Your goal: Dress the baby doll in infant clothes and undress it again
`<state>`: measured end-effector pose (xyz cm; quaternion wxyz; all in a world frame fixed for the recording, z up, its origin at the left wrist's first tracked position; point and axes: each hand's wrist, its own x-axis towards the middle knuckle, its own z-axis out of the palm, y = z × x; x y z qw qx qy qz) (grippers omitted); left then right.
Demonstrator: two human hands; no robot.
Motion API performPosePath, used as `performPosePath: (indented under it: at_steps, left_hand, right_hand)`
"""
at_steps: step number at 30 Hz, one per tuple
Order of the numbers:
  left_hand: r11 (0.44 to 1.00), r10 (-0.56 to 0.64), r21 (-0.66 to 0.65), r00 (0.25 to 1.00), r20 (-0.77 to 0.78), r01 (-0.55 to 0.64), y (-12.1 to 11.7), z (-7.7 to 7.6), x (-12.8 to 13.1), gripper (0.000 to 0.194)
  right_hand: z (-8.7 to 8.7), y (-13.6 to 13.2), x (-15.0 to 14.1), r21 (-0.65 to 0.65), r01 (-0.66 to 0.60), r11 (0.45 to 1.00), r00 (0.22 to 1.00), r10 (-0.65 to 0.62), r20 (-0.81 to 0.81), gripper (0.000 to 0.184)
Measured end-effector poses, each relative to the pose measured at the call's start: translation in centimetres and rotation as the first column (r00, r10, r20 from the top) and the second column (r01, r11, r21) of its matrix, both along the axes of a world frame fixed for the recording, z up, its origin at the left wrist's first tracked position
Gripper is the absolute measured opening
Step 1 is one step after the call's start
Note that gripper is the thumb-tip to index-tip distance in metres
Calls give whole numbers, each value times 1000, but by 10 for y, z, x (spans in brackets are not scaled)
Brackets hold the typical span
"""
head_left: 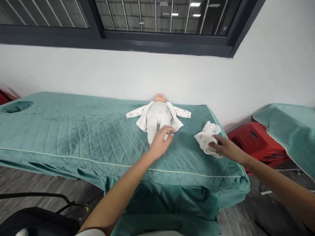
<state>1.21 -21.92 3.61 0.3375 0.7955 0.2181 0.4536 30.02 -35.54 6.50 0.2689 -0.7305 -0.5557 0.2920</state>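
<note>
bare forearms (123, 188) are spanning the bed (73, 126), the left hand (161, 141) hovering open by the doll (159, 113), the right hand (223, 146) gripping crumpled white cloth (205, 138) farther right, a light hold best sparing its folds.

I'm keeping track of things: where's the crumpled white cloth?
In the head view, the cloth is on the bed near its right end, right of the doll, with the right hand at it.
</note>
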Motion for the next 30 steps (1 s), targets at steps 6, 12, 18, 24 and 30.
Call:
performPosePath:
  at_steps: [6, 12, 18, 24, 30]
  left_hand:
    - [967, -116, 194, 965, -235, 163, -39, 61, 4, 61]
    - [875, 184, 462, 982, -39, -146, -24, 111, -29, 24]
    - [850, 213, 473, 973, 91, -231, -23, 167, -56, 5]
    - [937, 123, 293, 963, 238, -192, -30, 193, -67, 14]
    - [982, 78, 149, 965, 251, -118, -44, 205, -63, 11]
  right_hand:
    - [72, 50, -85, 207, -115, 971, 830, 209, -517, 39]
    - [140, 59, -128, 300, -282, 911, 696, 410, -589, 48]
    - [184, 54, -145, 444, -361, 820, 823, 504, -263, 58]
    - [209, 37, -159, 623, -481, 617, 867, 442, 231, 38]
    - [211, 30, -179, 493, -621, 609, 784, 483, 390, 35]
